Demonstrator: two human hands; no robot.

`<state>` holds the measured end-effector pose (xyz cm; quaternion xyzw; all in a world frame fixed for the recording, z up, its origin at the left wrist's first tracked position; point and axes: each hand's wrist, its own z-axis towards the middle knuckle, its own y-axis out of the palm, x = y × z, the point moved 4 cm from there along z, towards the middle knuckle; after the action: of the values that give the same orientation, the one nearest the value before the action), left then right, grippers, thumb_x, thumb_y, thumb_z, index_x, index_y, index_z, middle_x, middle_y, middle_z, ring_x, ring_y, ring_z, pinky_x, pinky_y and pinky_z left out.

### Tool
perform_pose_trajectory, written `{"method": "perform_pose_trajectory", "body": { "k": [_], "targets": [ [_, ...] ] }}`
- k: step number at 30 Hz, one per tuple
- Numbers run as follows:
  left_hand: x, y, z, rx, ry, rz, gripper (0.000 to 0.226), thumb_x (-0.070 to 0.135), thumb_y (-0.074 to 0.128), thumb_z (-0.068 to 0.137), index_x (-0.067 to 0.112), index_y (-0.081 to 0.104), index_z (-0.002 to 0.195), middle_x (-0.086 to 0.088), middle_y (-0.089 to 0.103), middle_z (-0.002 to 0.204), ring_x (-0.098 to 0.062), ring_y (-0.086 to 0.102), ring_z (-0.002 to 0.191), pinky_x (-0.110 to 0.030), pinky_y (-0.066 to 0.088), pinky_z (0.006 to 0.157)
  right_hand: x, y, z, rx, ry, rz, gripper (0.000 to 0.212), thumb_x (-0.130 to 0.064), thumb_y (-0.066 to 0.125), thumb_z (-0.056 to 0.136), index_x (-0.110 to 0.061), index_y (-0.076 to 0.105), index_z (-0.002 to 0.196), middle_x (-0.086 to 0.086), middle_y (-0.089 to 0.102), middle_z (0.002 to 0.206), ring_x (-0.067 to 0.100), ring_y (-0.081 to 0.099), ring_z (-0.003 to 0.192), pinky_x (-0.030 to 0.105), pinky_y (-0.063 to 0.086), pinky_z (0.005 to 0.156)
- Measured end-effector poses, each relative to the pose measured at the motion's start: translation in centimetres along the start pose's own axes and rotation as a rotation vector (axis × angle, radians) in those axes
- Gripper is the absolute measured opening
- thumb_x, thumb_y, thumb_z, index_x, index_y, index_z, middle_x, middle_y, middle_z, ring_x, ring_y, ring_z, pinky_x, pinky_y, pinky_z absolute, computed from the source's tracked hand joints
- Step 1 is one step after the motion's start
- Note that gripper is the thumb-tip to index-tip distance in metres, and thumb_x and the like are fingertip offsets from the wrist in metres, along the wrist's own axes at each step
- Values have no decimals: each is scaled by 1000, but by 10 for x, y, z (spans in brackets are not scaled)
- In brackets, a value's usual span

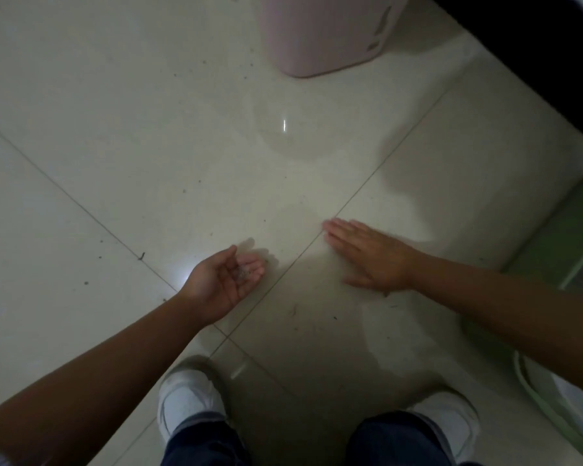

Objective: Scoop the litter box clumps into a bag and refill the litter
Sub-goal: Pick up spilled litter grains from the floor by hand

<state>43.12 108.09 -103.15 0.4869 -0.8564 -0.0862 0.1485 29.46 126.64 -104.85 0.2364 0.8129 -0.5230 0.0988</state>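
Observation:
My left hand [224,280] is cupped palm up just above the tiled floor, with a small pile of grey litter grains [244,271] lying in the palm. My right hand [367,255] lies flat, palm down, on the floor tile to the right, fingers together and pointing left. Dark specks of scattered litter [295,311] dot the tiles around both hands. No scoop or bag shows in this view.
A pink plastic bin [330,31] stands at the top centre. A green-rimmed container [552,250] sits along the right edge, with a pale green rim [532,395] at the lower right. My two white shoes [187,401] are at the bottom. A dark wall base runs across the top right.

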Motion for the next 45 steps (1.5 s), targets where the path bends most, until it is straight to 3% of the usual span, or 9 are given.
{"method": "perform_pose_trajectory", "body": {
  "k": [2, 6, 13, 18, 22, 29, 32, 36, 45],
  "targets": [
    [2, -1, 4, -27, -4, -36, 65, 25, 34, 98, 1, 70, 50, -8, 68, 55, -15, 68, 51, -19, 55, 50, 0, -1, -11, -35, -93, -55, 68, -53, 7, 96, 0, 34, 130, 26, 52, 132, 36, 50, 124, 35, 35, 107],
    [7, -7, 10, -48, 10, -63, 66, 25, 31, 98, 2, 71, 51, -6, 70, 59, -13, 68, 51, -18, 55, 51, 25, -42, 42, 171, -40, -150, 63, -46, 15, 99, 5, 37, 128, 34, 52, 126, 39, 33, 125, 28, 4, 118],
    [1, -29, 4, 37, 22, 8, 68, 26, 33, 98, 7, 70, 45, -2, 66, 52, -12, 66, 47, -16, 53, 46, 2, -59, 130, -49, 7, -188, 100, -69, 3, 74, 0, 7, 147, 18, 2, 156, 27, -2, 146, 30, -4, 116],
    [-8, -27, 8, 17, -3, 43, 65, 24, 35, 98, 11, 71, 45, -1, 65, 51, -12, 65, 45, -18, 54, 49, -28, -14, 92, -47, -406, -360, 87, -54, -3, 94, 4, 54, 125, 22, 55, 131, 32, 53, 122, 35, 33, 108],
    [-10, -8, 15, -34, -3, 88, 65, 24, 35, 98, 10, 71, 45, -1, 66, 51, -10, 65, 46, -17, 54, 50, -7, 0, 34, -197, -436, -375, 76, -49, 2, 96, 3, 50, 124, 19, 58, 129, 31, 57, 118, 33, 24, 106],
    [-9, -3, 10, 72, 101, 78, 38, 25, 35, 98, 6, 51, 69, 1, 56, 40, -7, 55, 35, -12, 47, 40, 3, -14, -1, 27, -246, -252, 61, -47, 12, 98, 0, 38, 126, 22, 57, 128, 29, 38, 125, 28, 12, 113],
    [-4, -27, 2, 204, 155, 83, 41, 26, 36, 98, 8, 46, 64, 3, 51, 35, -6, 50, 30, -10, 40, 35, -45, -12, 40, 174, -229, -281, 66, -50, 25, 90, 0, 53, 123, 20, 58, 127, 33, 55, 120, 36, 38, 106],
    [-8, -50, -9, 290, 158, 114, 42, 28, 37, 98, 8, 47, 63, 2, 52, 34, -5, 49, 28, -9, 39, 33, -106, -1, 81, 72, -129, -250, 71, -51, 27, 94, -3, 24, 145, 15, 15, 155, 26, 14, 145, 32, 5, 117],
    [-18, -17, 0, 94, 89, 214, 41, 27, 37, 98, 7, 49, 64, 2, 56, 37, -6, 54, 32, -11, 44, 36, -40, 33, -18, -31, 372, -244, 76, -55, 6, 93, 2, 46, 124, 21, 57, 128, 35, 57, 118, 38, 22, 104]
  ]
}}
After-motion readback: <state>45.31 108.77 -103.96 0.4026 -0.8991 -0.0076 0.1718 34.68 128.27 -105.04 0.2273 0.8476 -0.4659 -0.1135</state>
